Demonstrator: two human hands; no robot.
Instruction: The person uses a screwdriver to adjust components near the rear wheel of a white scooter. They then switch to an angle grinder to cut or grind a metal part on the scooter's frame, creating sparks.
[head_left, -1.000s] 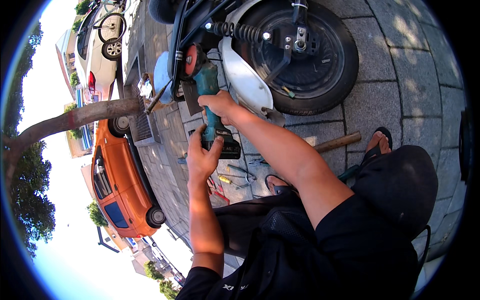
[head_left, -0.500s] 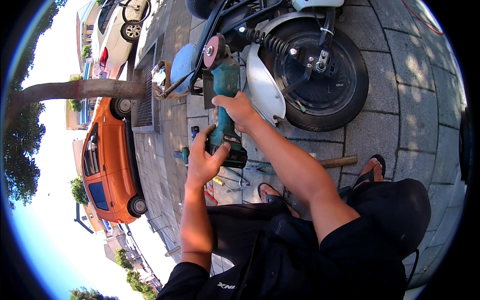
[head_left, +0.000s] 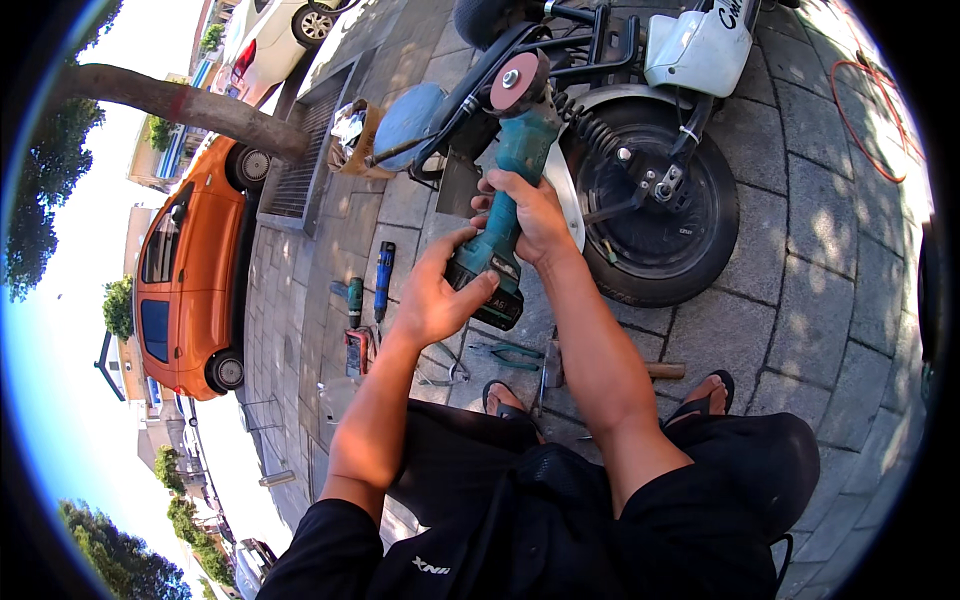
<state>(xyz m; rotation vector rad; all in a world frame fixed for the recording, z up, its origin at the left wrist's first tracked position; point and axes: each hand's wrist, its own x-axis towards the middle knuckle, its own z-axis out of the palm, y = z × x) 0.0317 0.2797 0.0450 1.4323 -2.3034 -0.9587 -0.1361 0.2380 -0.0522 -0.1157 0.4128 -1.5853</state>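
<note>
A teal cordless angle grinder (head_left: 524,145) is held up in front of me, its reddish disc (head_left: 514,88) pointing away toward a two-wheeled vehicle lying or standing ahead. My right hand (head_left: 536,218) wraps round the middle of the grinder's body. My left hand (head_left: 432,300) grips its rear end beside the black battery (head_left: 497,308). Beyond the tool are the vehicle's black wheel (head_left: 690,240), coil shock absorber (head_left: 594,132) and a white fender (head_left: 575,195), partly hidden by my right hand. The disc appears in front of the dark frame; contact cannot be told.
On the paving lie a blue hand tool (head_left: 384,280), a green-handled tool (head_left: 355,300), green pliers (head_left: 514,352) and a wooden handle (head_left: 665,370). A cardboard box (head_left: 372,145) stands by the tree trunk (head_left: 215,112). An orange cable (head_left: 845,125) lies right; an orange car (head_left: 195,270) left.
My view has swung, so more of the vehicle and ground tools shows. The grinder, still in both hands, sits farther right in view and tilts more to the right.
</note>
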